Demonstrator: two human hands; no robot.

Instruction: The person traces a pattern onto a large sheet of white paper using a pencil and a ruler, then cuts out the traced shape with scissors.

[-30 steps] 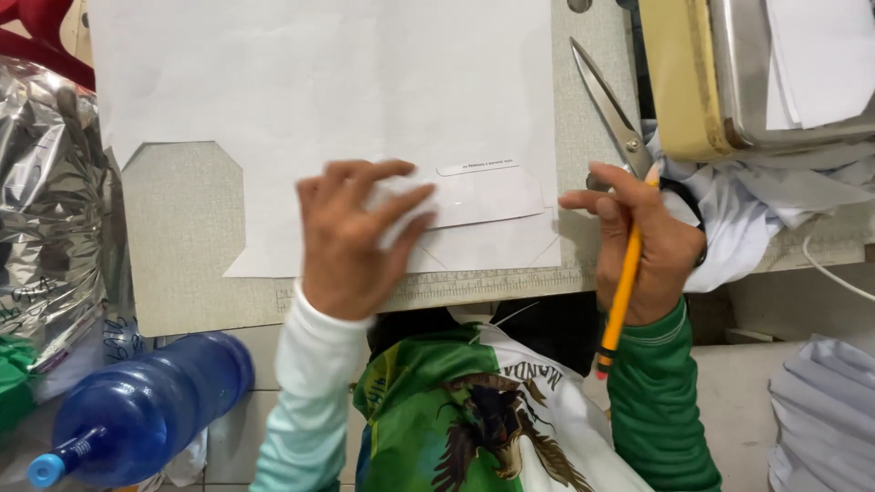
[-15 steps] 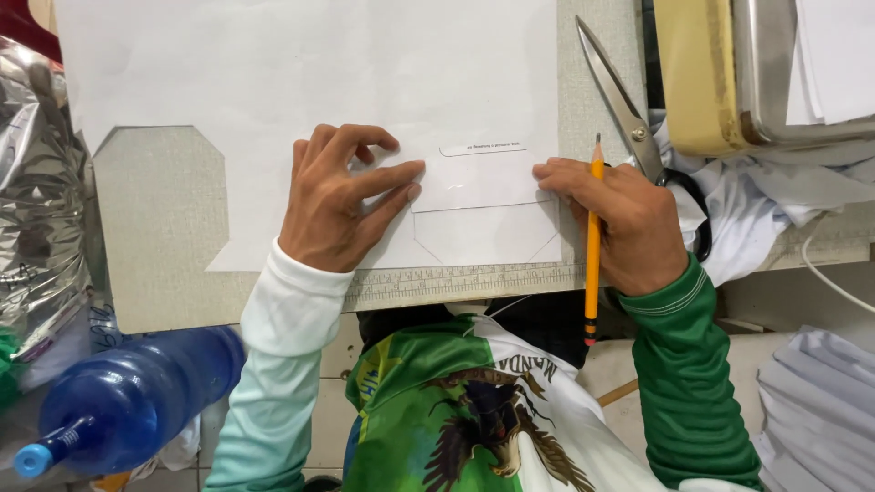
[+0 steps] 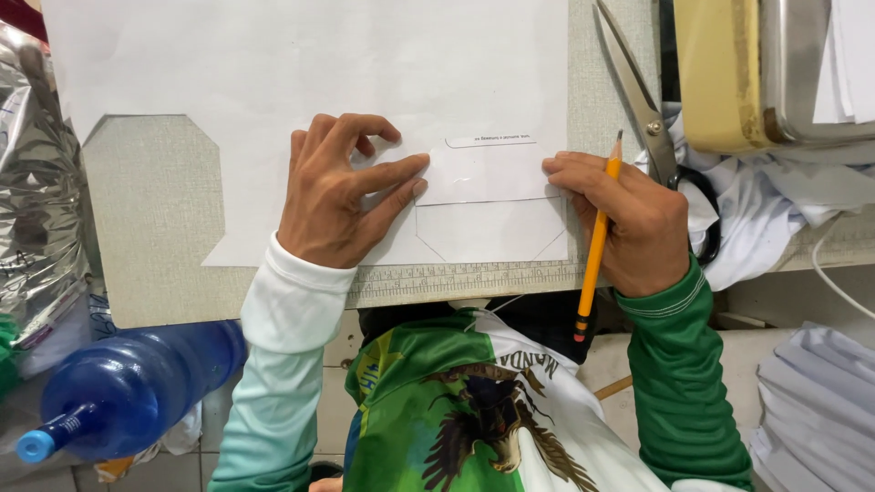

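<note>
A large white paper sheet with a cut-out notch at its left lies on a grey table. My left hand presses flat on a small white paper template laid over the sheet. My right hand holds a yellow pencil, point up, and its fingertips rest on the template's right edge. Pencil lines outline a shape just below the template.
Large scissors lie at the right beside a yellow and metal machine. White fabric is bunched under it. A blue plastic bottle and a silver foil bag sit at the left. A ruler scale runs along the table's front edge.
My right hand moved left onto the template's edge and turned the pencil upright. My left hand shifted slightly and its fingers spread on the template.
</note>
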